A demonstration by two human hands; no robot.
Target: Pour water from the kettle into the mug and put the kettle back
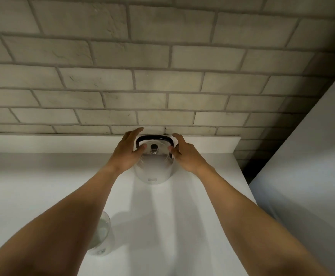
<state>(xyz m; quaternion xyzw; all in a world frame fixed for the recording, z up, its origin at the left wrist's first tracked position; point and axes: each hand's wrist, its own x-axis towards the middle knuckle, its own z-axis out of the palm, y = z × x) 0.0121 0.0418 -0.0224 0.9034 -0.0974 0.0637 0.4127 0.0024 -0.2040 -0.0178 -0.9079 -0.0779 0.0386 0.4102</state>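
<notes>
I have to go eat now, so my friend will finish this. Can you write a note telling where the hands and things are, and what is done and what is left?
Left hand: open, cupped against the left side of the kettle.
Right hand: open, cupped against its right side. Neither hand is on the black handle.
Kettle: upright on the white counter, at the back by the brick wall, lid on.
Mug: clear, near the front, partly hidden behind the left forearm; it seems to hold some liquid.
Done: pouring looks finished, though I cannot be sure.
Left: let go of the kettle if it is in place.
</notes>
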